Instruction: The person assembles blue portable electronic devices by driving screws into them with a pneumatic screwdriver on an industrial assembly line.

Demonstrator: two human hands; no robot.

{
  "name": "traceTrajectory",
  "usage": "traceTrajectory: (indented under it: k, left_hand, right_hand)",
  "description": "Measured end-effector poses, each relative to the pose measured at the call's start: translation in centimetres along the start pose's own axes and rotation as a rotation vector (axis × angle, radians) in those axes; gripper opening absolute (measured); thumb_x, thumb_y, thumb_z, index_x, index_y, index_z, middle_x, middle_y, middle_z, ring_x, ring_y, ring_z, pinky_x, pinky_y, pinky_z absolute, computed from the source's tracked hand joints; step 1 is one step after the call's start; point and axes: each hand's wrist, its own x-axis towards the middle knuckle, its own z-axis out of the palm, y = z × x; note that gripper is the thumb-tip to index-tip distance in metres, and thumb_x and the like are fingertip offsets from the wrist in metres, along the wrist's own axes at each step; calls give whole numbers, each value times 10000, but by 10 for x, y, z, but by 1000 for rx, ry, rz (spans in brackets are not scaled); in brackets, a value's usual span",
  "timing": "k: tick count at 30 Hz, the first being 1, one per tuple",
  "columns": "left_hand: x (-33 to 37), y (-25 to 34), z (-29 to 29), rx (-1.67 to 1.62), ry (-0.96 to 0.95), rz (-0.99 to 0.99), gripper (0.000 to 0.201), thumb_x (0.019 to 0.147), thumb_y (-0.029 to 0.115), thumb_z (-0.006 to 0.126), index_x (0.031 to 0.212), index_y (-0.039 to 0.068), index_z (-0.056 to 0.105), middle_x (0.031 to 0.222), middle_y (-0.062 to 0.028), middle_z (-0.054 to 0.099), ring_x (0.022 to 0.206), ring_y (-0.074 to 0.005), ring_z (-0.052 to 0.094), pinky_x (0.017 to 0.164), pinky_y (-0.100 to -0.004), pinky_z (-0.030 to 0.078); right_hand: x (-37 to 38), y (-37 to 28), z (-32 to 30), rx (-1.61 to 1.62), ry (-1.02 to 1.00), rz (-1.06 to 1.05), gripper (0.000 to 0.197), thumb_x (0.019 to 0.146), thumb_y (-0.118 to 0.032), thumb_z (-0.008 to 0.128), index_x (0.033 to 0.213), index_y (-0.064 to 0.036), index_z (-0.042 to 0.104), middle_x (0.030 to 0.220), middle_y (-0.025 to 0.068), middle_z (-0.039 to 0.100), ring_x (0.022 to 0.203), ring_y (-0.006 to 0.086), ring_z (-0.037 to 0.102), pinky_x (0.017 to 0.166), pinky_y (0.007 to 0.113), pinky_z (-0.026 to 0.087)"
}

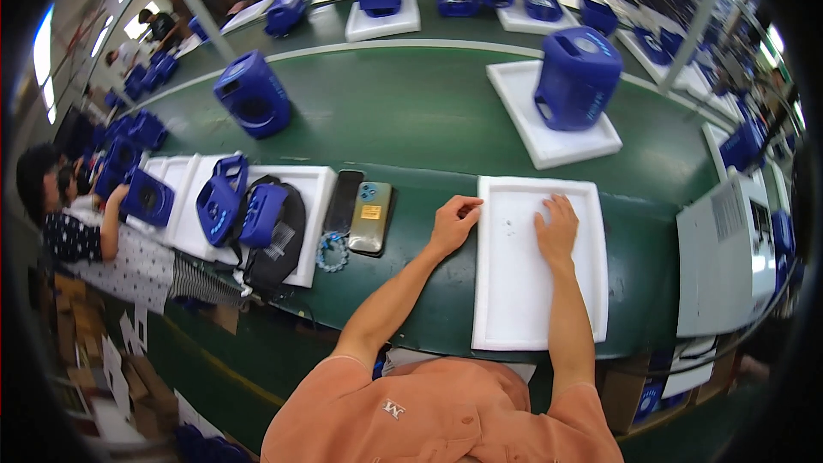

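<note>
A shallow white foam tray [523,319] lies on the green bench in front of me. My right hand [559,227] rests inside it toward the right, open, with the fingers stretched out over the white bottom. At the tray's left rim is my left hand [454,225], its fingers curled and the thumb close to the index finger. Whatever those fingers may hold is hidden. Some small dark specks or marks show on the tray's bottom between my hands.
A blue jug-shaped device [579,86] stands on another foam tray [557,153] beyond; a second blue device [253,96] stands far left. Two phones [370,216] and a beaded bracelet [332,252] lie left. A grey-white box machine [718,257] stands right. A co-worker [81,236] handles blue devices.
</note>
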Motion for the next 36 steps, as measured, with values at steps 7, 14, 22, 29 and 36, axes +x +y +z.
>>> traceTrajectory:
  k: [7,14,22,29,36]
  left_hand:
    - [139,63,-155,-291,249,-128,247,957,219,713,1134,51,675,866,-15,665,753,-110,610,690,-277,497]
    - [242,78,-423,-465,887,-473,888,878,486,738,1555,51,364,1498,-228,446,1288,-398,526,1033,-498,477]
    - [307,86,-500,-367,1273,-466,1003,849,557,783,1560,10,333,1533,-251,403,1287,-462,531,1004,-609,504]
    - [314,75,-485,-299,1338,-510,748,838,372,819,1414,47,470,1436,-144,477,1207,-352,559,795,-527,605]
    - [231,42,-492,-650,821,-258,750,785,300,874,1403,64,520,1332,-162,587,1164,-433,599,901,-635,577]
  right_hand:
    - [-2,12,4,-42,7,-38,378,871,-145,725,1230,-37,677,1430,146,589,1421,351,455,1181,477,328]
    - [3,0,10,-78,-26,-25,358,898,-118,670,1236,-2,649,1442,173,568,1420,373,446,1185,486,319]
    - [-3,4,10,-149,-33,-40,385,892,-104,617,1259,11,608,1461,187,537,1430,384,429,1181,498,309]
    - [-1,-10,3,-136,-85,30,365,931,-87,582,1284,0,606,1495,168,508,1452,354,401,1198,471,281]
    - [10,-11,12,-111,-77,-11,377,924,-138,604,1272,8,603,1485,179,514,1443,370,407,1179,496,302]
